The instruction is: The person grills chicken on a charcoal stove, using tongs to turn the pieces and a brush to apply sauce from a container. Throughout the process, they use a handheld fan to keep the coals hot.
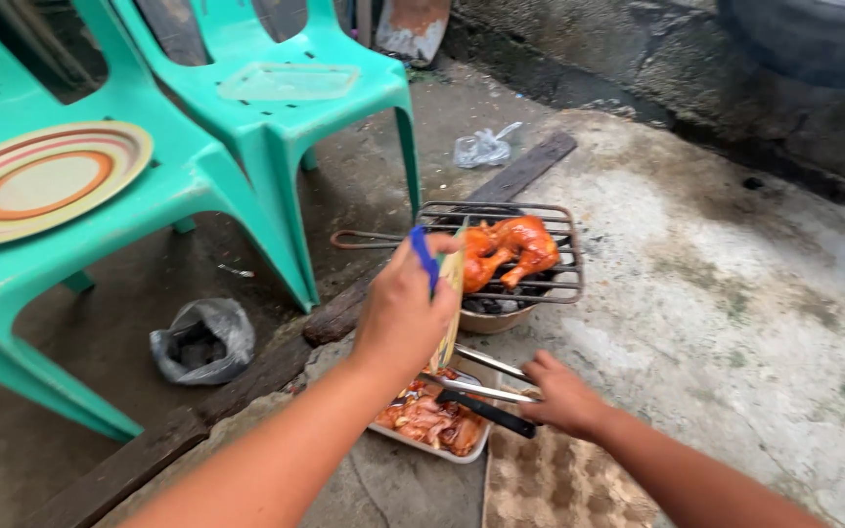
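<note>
- From my seat, the right hand (564, 396) is closed around a pair of metal tongs (481, 381), whose long axis runs nearly level, tips pointing left toward the tray of raw marinated meat (432, 422) on the concrete floor (735, 293).
- The tong tips sit over the tray's upper edge, just beside the meat; I cannot tell whether they touch a piece, since the left hand partly blocks that spot.
- The left hand (403, 313) is raised above the tray, clenched on what looks like a flat fan or board with a blue handle (425, 256), held upright on edge.
- The small charcoal grill (501, 259) lies straight ahead, beyond both hands, with one orange-glazed chicken piece (509, 249) resting on its wire grate.
- The left hand is the nearer one to the grill, its held piece almost at the grate's near-left edge; the right hand is lower, closer to me and well apart from the grate.
- Both forearms reach forward, the left angled up, the right low over a patterned mat (559, 484).
- Two green plastic chairs (246, 147) stand to the left, one carrying a striped plate (41, 181).
</note>
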